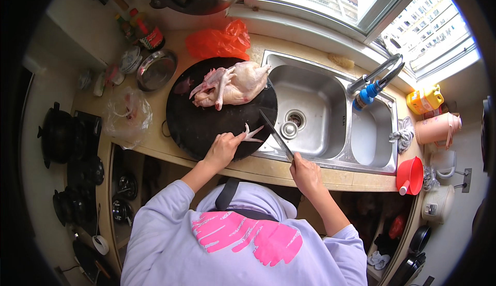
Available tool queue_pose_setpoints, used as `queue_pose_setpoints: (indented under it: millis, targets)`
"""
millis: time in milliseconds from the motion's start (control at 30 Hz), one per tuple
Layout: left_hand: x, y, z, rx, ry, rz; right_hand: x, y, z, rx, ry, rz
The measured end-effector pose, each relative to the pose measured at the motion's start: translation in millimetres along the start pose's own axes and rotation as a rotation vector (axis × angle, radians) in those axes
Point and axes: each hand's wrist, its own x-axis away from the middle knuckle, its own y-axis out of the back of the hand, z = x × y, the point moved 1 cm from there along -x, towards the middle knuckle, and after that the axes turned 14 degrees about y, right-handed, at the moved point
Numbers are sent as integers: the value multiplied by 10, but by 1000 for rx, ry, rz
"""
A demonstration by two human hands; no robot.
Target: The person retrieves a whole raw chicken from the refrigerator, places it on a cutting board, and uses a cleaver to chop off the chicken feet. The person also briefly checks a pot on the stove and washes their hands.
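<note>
A round black cutting board [221,127] lies on the counter, its right edge over the rim of the sink. Toward its back rests a whole plucked raw chicken [240,86]. My left hand [224,149] is at the front of the board, its fingers closed on a chicken foot [252,134] whose toes spread to the right. In my right hand [305,171] is the handle of a kitchen knife [277,135], the blade angled back and left, its tip over the board's right part. A small dark red piece [183,86] lies left of the chicken.
Right of the board is a steel double sink [310,110] with a faucet [378,75]. An orange plastic bag [221,42] is behind the board. Left stand a metal bowl [157,70], a clear plastic bag [128,117] and sauce bottles [147,32]. A red dipper [410,175] sits at the right edge.
</note>
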Motion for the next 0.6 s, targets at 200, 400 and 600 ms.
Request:
queue_pose_setpoints:
  millis: [200, 400, 600]
  targets:
    - [25, -3, 4, -11, 4, 3, 67, 30, -18, -8, -2, -91]
    - [1, 7, -14, -30, 8, 22, 33, 119, 187, -45, 86, -218]
    - [9, 23, -49, -26, -20, 25, -71, -81, 75, 22, -28, 75]
